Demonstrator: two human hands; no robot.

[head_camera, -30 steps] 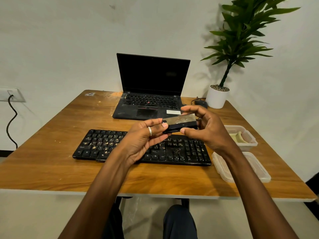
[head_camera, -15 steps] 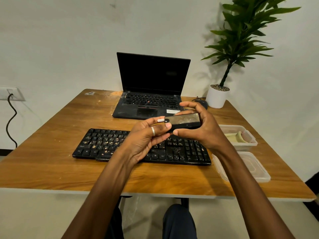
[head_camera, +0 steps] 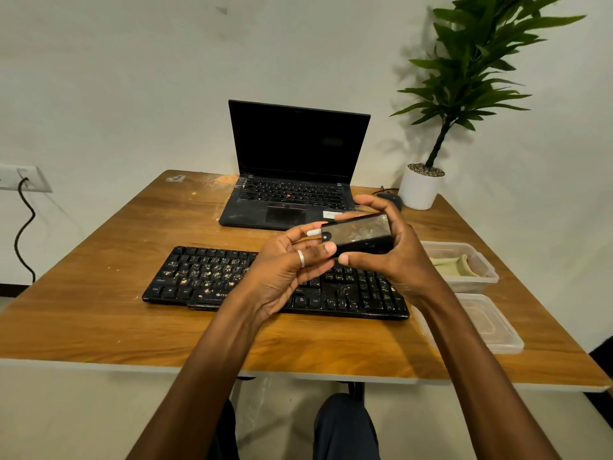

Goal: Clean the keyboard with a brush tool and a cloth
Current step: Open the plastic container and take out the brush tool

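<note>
Left hand [head_camera: 285, 270], right hand [head_camera: 398, 257] on brush tool [head_camera: 358, 232] above dirty keyboard [head_camera: 205, 277]

One wide-angle head-worn camera looks forward and down across the table [head_camera: 99, 327] toward the wall [head_camera: 132, 78] in the upper half. The left hand [head_camera: 285, 270] and right hand [head_camera: 401, 260] sit close, near frame centre.

Keyboard [head_camera: 205, 277] centre behind the left hand [head_camera: 285, 270]

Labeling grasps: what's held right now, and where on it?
The black brush tool: the right hand grips round its right end, the left hand pinches its left end.
</note>
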